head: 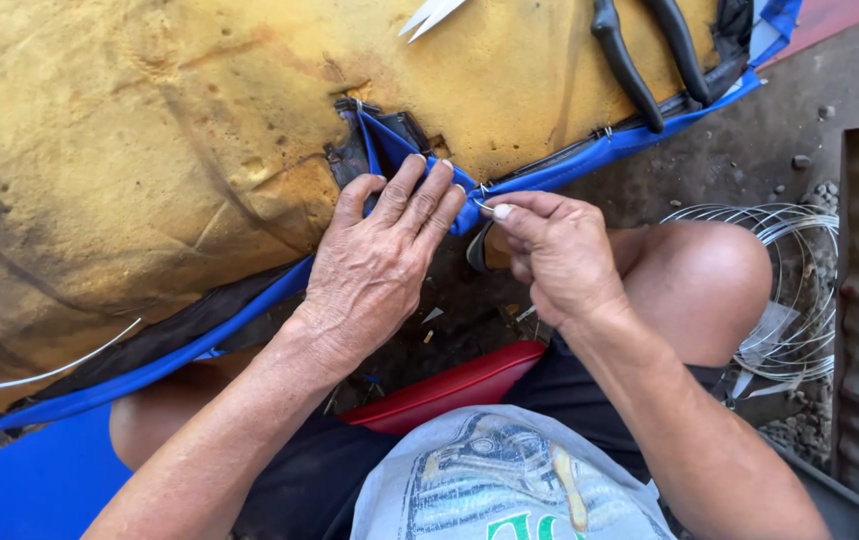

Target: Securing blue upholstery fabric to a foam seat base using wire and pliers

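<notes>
Head view: nearest, a red plastic seat edge (450,390) shows between the knees. Above it, the left hand (380,265) presses flat, fingers spread, on the folded blue vinyl cover edge (590,158). Just right, the right hand (555,250) pinches a small metal wire piece (481,205) against that edge. Beyond lies the yellow foam cushion (150,150); black-handled pliers (640,55) rest at its far right. A thin steel wire coil (795,290) sits right.
</notes>
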